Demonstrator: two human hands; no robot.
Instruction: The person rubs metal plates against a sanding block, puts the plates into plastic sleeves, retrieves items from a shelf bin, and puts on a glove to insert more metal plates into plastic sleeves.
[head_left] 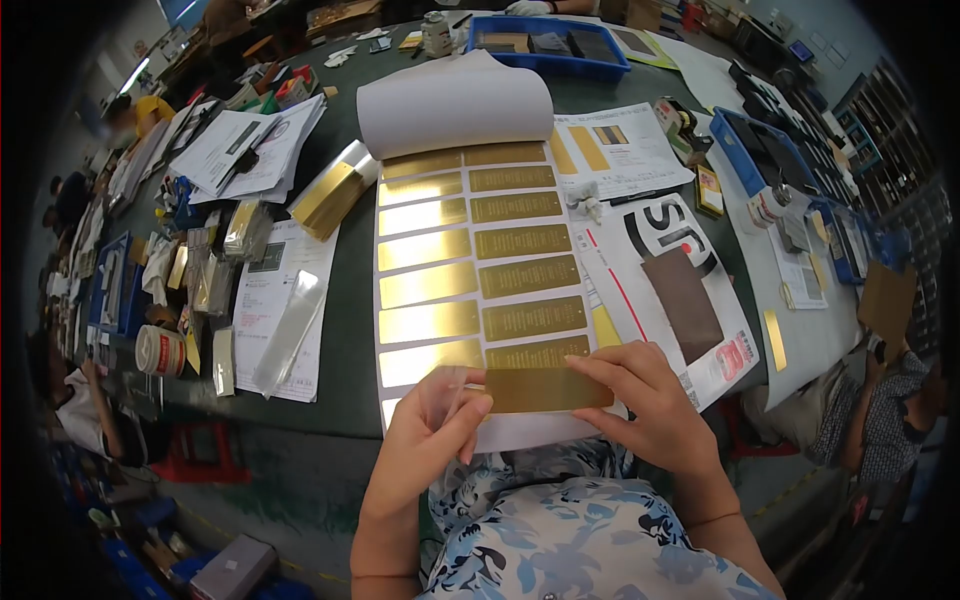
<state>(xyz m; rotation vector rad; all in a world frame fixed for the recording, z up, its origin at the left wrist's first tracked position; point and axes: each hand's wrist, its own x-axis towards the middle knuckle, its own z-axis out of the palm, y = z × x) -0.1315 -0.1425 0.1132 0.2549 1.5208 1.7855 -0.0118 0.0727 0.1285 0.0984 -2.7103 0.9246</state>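
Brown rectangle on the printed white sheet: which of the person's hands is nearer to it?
Right. In the picture, the right hand is just below and left of the brown rectangle; the left hand is also below, but farther left.

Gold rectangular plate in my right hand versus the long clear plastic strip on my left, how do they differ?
The gold rectangular plate looks opaque; the long clear plastic strip is see-through. The plate is gripped by your right hand, while the strip lies on printed paper. The plate runs across the view; the strip slants away. Both are elongated.
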